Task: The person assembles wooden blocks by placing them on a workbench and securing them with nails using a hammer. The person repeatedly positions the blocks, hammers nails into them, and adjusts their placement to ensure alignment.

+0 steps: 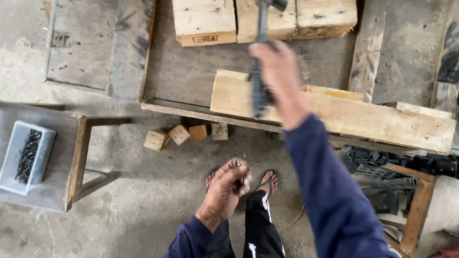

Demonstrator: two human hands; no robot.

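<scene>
The claw hammer (262, 15) is raised in the air above the low wooden surface (185, 70), its head pointing away from the person and its dark handle running down through the right hand (278, 72). That hand's grip is clamped around the lower part of the handle, the blue sleeve (338, 210) stretching back toward the camera. Below the hammer a long pale plank (374, 122) lies along the near edge of the surface. Farther back on the surface several pale wood blocks (204, 16) sit side by side. The left hand (226, 192) hangs lower, over the sandalled feet (269, 181), with its fingers drawn together; whether they pinch something small I cannot tell. On the concrete floor just beside the surface's edge lie four small wooden cubes (179, 134). Well apart to the left, a grey stool (66, 159) carries a pale plastic tub of dark nails (28, 155).
</scene>
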